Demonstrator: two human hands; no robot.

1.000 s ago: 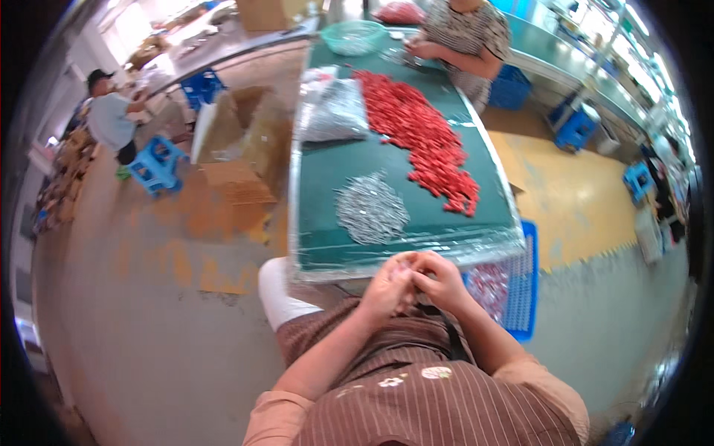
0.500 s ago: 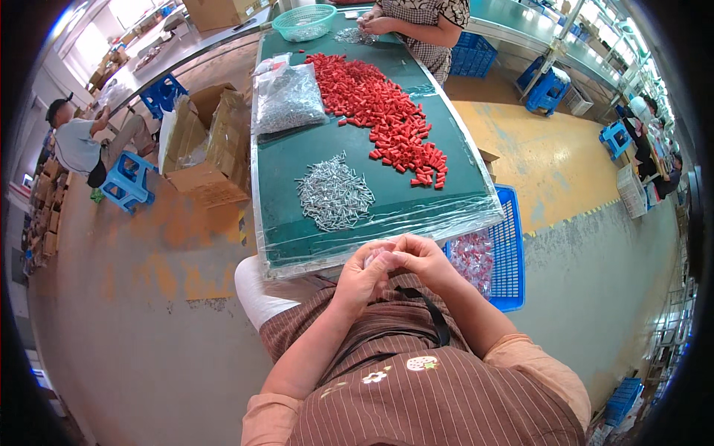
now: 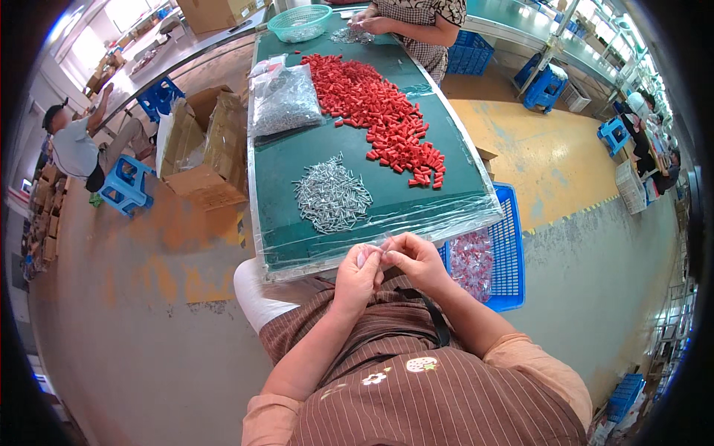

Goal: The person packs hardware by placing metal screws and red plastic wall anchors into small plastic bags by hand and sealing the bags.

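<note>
At the near edge of the green-topped table (image 3: 401,208), my left hand (image 3: 358,276) and my right hand (image 3: 418,262) meet, both closed in a pinch. Between them is a small clear plastic bag (image 3: 364,256) with a pinkish tint; my fingers hide most of it and its contents. On the table past my left hand lies a heap of silver screws (image 3: 332,197). Farther off, a long heap of red ribbed plugs (image 3: 372,108) spreads toward the right edge. A large clear bag of small metal parts (image 3: 286,102) lies left of the plugs.
Right of the table stands a blue basket (image 3: 510,256) holding small filled bags (image 3: 471,262). A turquoise colander (image 3: 300,26) sits at the far end, near a co-worker's hands (image 3: 372,24). Left are an open carton (image 3: 204,160) and a blue stool (image 3: 126,183).
My hands have shifted slightly, with the fingertips at the bag's upper edge more visible. At the far left, a seated person has raised an arm.
</note>
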